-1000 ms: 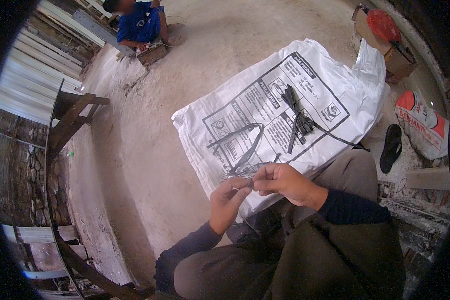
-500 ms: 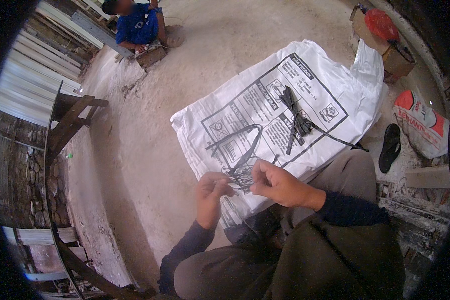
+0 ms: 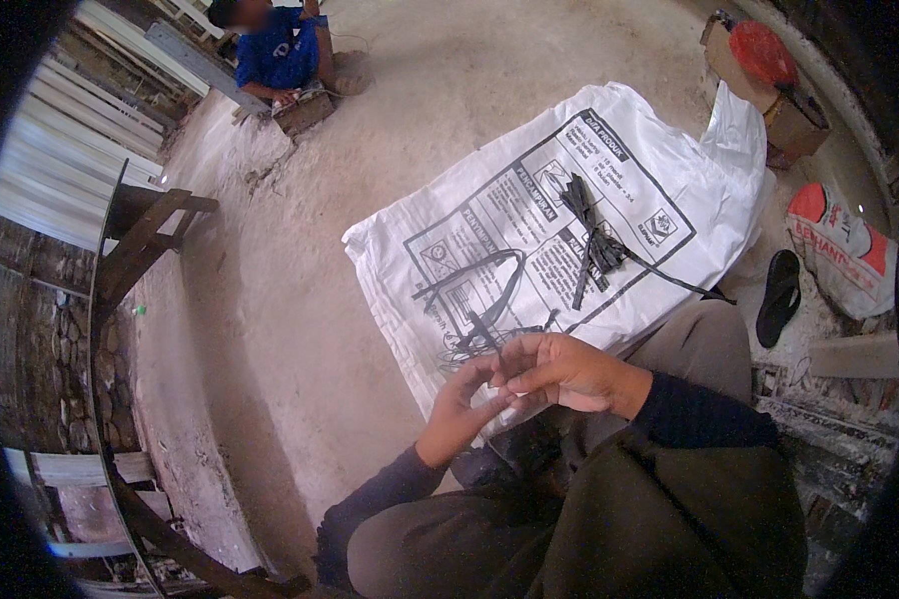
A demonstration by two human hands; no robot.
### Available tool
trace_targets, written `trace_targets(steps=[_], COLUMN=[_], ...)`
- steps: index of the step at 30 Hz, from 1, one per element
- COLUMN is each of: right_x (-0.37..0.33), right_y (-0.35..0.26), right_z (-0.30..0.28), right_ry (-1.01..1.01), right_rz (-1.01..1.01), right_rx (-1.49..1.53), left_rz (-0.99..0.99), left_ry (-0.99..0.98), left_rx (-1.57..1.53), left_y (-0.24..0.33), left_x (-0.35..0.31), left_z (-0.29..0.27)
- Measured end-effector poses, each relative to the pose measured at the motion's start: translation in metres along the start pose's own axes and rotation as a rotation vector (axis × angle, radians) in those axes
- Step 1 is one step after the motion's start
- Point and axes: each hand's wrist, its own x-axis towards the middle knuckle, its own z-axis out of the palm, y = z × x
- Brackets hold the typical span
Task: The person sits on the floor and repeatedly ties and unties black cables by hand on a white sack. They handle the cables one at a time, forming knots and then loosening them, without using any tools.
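Note:
My left hand and my right hand meet over the near end of a white printed sack lying flat. Their fingertips pinch together on a thin black strip, whose free end points up and away from me. Just beyond the hands, a loose tangle of thin dark strands rests on the sack. A curved, flat black band lies farther up. Right of it sits a bundle of black strips, gathered at its middle, with one long tail reaching right. My fingers cover the strip's lower end.
At the far left a person in a blue shirt sits beside a small block. A box with a red bag, a black sandal and a red-and-white sack stand right. A wooden frame is left.
My hands have come together, the left moving right and slightly nearer me. A dark strip now stands up from between the fingers; the tangle of strands lies beyond them.

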Motion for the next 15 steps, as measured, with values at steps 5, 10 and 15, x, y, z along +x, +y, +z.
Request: trace_targets(steps=[5,10,15], right_x=[0.003,0.005,0.006], right_y=[0.004,0.000,0.001], right_z=[-0.005,-0.014,-0.016], right_ry=[0.154,0.323,0.277], right_rz=[-0.166,-0.130,-0.255], right_rx=[-0.169,-0.318,-0.245], left_rz=[-0.039,0.017,-0.108], left_ry=[0.225,0.177,0.185], left_rx=[-0.101,-0.155,-0.295], left_y=[0.014,0.026,0.023], left_x=[-0.006,-0.008,-0.007], left_z=[0.002,0.006,0.008])
